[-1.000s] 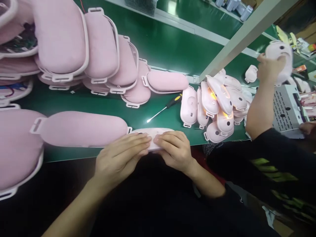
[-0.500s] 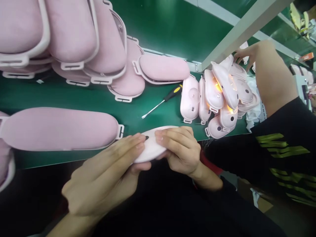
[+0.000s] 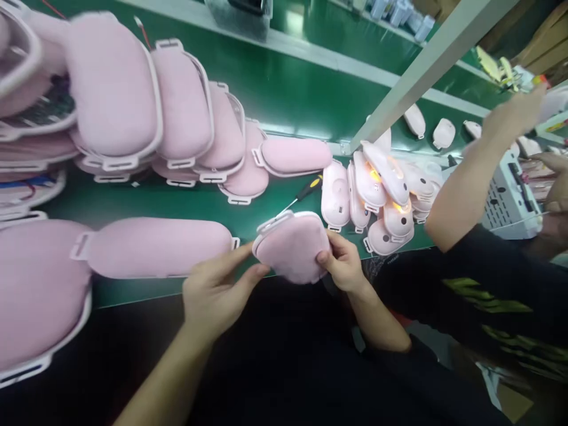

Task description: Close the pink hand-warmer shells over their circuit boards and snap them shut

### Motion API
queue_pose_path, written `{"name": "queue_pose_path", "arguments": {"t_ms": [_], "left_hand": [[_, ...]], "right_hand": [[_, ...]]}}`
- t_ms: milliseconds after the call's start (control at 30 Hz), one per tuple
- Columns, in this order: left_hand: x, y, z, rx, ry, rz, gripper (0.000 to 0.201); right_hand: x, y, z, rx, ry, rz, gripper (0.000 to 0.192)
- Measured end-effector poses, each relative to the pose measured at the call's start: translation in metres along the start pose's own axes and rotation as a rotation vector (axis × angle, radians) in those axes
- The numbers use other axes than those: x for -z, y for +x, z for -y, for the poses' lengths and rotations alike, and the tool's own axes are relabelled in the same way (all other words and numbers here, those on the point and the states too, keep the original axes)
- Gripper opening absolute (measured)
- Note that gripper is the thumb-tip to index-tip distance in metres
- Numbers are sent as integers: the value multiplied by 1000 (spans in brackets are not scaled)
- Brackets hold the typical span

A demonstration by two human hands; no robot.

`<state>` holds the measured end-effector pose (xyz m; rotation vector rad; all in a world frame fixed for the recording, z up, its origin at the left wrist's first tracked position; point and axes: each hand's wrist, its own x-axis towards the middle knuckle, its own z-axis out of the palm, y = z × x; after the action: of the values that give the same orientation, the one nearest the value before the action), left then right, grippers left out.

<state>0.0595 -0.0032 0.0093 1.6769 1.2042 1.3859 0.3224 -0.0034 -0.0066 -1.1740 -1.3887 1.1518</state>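
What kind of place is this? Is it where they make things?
Probably a factory assembly line. Many alike pink padded units lie on a long green belt, a screwdriver lies nearby, and a co-worker's arm reaches over more.

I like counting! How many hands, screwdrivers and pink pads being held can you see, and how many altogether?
Hands of the person wearing the camera: 2, left hand and right hand.
Co-worker's raised hand: 1.
Pink pad held in both hands: 1.
Screwdriver on the green table: 1.
Total: 5.
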Motion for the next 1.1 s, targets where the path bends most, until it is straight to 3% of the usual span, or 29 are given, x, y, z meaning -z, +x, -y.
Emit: {"name": "queue_pose_path", "arguments": {"t_ms": [67, 200, 367, 433, 500, 533, 600, 667, 733, 900, 1000, 1100], "left_hand": [[-10, -3, -6, -20, -31, -39, 32], [-20, -4, -26, -138, 26, -30, 38], [-20, 13, -45, -429, 213, 94, 24], [-22, 22, -49, -494, 208, 138, 17], [-23, 26, -50, -484, 177, 209, 16], [-23, 26, -50, -465, 159, 249, 18], [-20, 20, -47, -411, 139, 294, 29], [-15, 12, -38, -361, 172, 246, 38], [-10, 8, -26, -357, 277, 169, 33], [-4, 20, 1, -555, 537, 214, 24], [-8, 22, 9, -635, 508, 176, 20], [-17, 12, 8, -645, 520, 139, 26]], "right_hand": [[-6, -5, -6, -59, 87, 39, 64], [-14, -9, -4, -3, 82, 100, 61], [-10, -5, 39, 332, -32, 152, 85], [-13, 0, 54, 453, -98, 146, 62], [-20, 4, 58, 534, -99, 42, 26], [-24, 5, 56, 561, -79, -37, 17], [-29, 5, 48, 582, -33, -206, 22], [-26, 3, 39, 582, 18, -377, 23], [-17, 1, 34, 591, -6, -448, 16], [6, 5, 25, 519, -558, -16, 39], [3, 6, 11, 511, -592, -37, 25], [-8, 3, -4, 489, -575, -114, 27]]}}
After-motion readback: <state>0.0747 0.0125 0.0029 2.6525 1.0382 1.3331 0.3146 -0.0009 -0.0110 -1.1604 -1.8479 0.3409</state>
